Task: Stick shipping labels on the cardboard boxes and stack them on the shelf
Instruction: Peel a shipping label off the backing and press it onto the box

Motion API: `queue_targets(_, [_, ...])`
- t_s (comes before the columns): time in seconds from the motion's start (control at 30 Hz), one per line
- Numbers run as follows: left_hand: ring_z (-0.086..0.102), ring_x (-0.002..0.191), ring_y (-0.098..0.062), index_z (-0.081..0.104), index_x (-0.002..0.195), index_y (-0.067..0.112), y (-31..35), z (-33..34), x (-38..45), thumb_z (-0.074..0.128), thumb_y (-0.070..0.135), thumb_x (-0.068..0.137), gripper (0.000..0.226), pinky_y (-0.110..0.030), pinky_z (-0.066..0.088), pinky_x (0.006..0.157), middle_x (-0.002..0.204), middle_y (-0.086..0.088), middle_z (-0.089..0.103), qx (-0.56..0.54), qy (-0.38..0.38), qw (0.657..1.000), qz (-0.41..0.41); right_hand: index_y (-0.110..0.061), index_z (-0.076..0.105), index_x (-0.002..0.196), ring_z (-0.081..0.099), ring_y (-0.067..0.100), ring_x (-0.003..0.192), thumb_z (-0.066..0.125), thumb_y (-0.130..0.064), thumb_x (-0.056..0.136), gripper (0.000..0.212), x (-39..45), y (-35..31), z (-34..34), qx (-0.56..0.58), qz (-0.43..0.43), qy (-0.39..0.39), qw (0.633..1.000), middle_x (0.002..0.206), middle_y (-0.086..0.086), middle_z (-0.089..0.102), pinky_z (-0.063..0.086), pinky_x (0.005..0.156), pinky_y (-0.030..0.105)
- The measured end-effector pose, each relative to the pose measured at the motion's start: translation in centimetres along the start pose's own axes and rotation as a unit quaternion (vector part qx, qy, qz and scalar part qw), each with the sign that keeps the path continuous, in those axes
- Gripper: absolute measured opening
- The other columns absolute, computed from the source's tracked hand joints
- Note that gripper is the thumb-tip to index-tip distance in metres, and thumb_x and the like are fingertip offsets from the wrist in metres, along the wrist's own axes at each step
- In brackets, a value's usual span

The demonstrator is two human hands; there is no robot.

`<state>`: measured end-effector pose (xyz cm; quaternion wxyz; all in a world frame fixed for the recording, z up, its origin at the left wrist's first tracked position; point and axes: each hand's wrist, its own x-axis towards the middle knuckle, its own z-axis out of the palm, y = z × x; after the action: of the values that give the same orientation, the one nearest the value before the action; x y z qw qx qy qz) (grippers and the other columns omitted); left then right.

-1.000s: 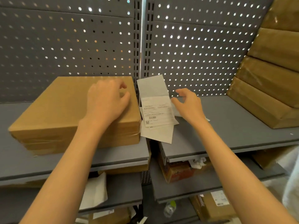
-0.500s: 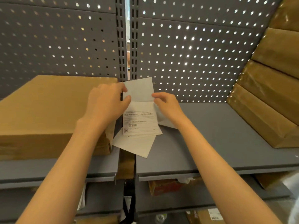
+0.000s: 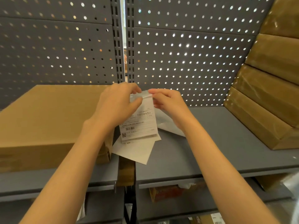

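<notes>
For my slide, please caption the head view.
Both hands pinch a shipping label beside a cardboard box.

Left hand [image 3: 116,105], flat on the cardboard box [image 3: 48,120] a second ago, is now off the lid and pinching the top left corner of the shipping label [image 3: 140,122]
Right hand [image 3: 168,104], earlier open and reaching beside the label, is now gripping the top right corner, fingertips meeting the left hand's at the top edge
Label, earlier lying on the loose sheets, is now being held up between both hands, printed face toward the camera, lower edge hanging over the backing sheet [image 3: 135,151]
Top strip of the label is now looking curled or folded; blurred, cannot tell which
Box is now sitting further left in view
</notes>
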<state>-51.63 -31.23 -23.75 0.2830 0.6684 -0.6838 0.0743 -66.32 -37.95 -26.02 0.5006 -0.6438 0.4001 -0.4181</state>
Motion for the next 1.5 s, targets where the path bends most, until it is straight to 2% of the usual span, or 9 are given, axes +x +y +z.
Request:
queue_targets(0.23, [0.057, 0.106, -0.014, 0.061, 0.114, 0.025, 0.4, -0.2, -0.4, 0.053, 0.033, 0.092, 0.025, -0.028, 0.04, 0.08, 0.114, 0.008, 0.064, -0.016, -0.001, 1.0, 0.027, -0.008, 0.067, 0.11, 0.062, 0.007, 0.077, 0.052, -0.004, 0.091, 0.024, -1.3, -1.4, 0.2, 0.004, -0.009, -0.033, 0.999, 0.088, 0.0, 0.068, 0.054, 0.079, 0.018])
queue_targets(0.47, [0.055, 0.108, -0.014, 0.059, 0.117, 0.026, 0.6, -0.3, -1.0, 0.053, 0.031, 0.091, 0.027, -0.029, 0.039, 0.079, 0.117, 0.007, 0.063, -0.029, -0.007, 0.999, 0.03, -0.008, 0.067, 0.112, 0.065, 0.011, 0.092, 0.053, 0.002, 0.088, 0.029, -2.5, -2.0, 0.2, 0.005, -0.033, -0.021, 0.999, 0.099, 0.003, 0.069, 0.053, 0.086, 0.019])
queue_targets(0.63, [0.052, 0.1, -0.016, 0.061, 0.116, 0.025, 0.4, -0.6, -1.1, 0.054, 0.029, 0.091, 0.026, -0.026, 0.032, 0.074, 0.105, 0.005, 0.054, -0.041, 0.01, 0.999, 0.03, -0.011, 0.067, 0.111, 0.058, -0.001, 0.074, 0.06, 0.003, 0.084, 0.031, -3.1, -2.6, 0.2, -0.007, -0.059, -0.004, 0.998, 0.089, -0.003, 0.063, 0.048, 0.071, 0.011])
queue_targets(0.77, [0.049, 0.093, -0.012, 0.063, 0.113, 0.025, 0.2, -0.8, -1.1, 0.054, 0.029, 0.092, 0.023, -0.026, 0.034, 0.073, 0.1, 0.006, 0.052, -0.059, 0.023, 0.997, 0.035, -0.016, 0.068, 0.109, 0.063, 0.008, 0.094, 0.063, 0.0, 0.084, 0.03, -3.2, -2.8, 0.3, -0.015, -0.075, 0.005, 0.997, 0.103, 0.006, 0.069, 0.05, 0.081, 0.013])
queue_targets(0.87, [0.054, 0.095, -0.013, 0.063, 0.111, 0.023, 0.2, -1.0, -1.2, 0.056, 0.027, 0.092, 0.021, -0.031, 0.043, 0.078, 0.102, 0.005, 0.06, -0.073, 0.039, 0.996, 0.042, -0.018, 0.069, 0.106, 0.064, 0.007, 0.095, 0.065, -0.001, 0.082, 0.03, -3.3, -3.0, 0.4, -0.02, -0.086, 0.009, 0.996, 0.102, 0.004, 0.07, 0.05, 0.087, 0.016])
queue_targets(1.0, [0.059, 0.091, -0.015, 0.063, 0.099, 0.021, 0.2, -1.3, -1.3, 0.059, 0.024, 0.09, 0.01, -0.039, 0.049, 0.081, 0.096, 0.008, 0.065, -0.099, 0.054, 0.993, 0.044, -0.021, 0.069, 0.103, 0.064, -0.003, 0.082, 0.067, 0.0, 0.08, 0.031, -3.4, -3.0, 0.4, -0.018, -0.101, 0.019, 0.995, 0.09, -0.01, 0.067, 0.048, 0.077, 0.009])
queue_targets(1.07, [0.059, 0.089, -0.014, 0.062, 0.096, 0.021, 0.3, -1.4, -1.2, 0.059, 0.025, 0.09, 0.007, -0.039, 0.05, 0.08, 0.094, 0.009, 0.065, -0.106, 0.055, 0.992, 0.044, -0.018, 0.068, 0.105, 0.065, -0.003, 0.081, 0.068, 0.001, 0.08, 0.031, -3.5, -3.0, 0.3, -0.014, -0.106, 0.014, 0.994, 0.093, -0.008, 0.068, 0.049, 0.074, 0.01])
queue_targets(1.27, [0.057, 0.084, -0.009, 0.062, 0.093, 0.021, 0.5, -1.2, -1.1, 0.058, 0.025, 0.091, 0.006, -0.029, 0.047, 0.076, 0.09, 0.011, 0.064, -0.112, 0.056, 0.991, 0.047, -0.011, 0.069, 0.107, 0.064, 0.007, 0.09, 0.068, 0.003, 0.08, 0.031, -3.4, -2.7, 0.2, -0.06, -0.124, 0.007, 0.99, 0.091, -0.005, 0.068, 0.052, 0.089, 0.024])
queue_targets(1.5, [0.057, 0.083, -0.007, 0.064, 0.095, 0.023, 0.7, -1.4, -0.9, 0.057, 0.028, 0.092, 0.009, -0.026, 0.043, 0.074, 0.087, 0.016, 0.061, -0.108, 0.04, 0.992, 0.048, -0.01, 0.07, 0.1, 0.055, 0.02, 0.077, 0.066, -0.008, 0.085, 0.016, -3.4, -2.7, 0.3, -0.065, -0.131, -0.003, 0.989, 0.083, 0.011, 0.061, 0.049, 0.081, 0.048])
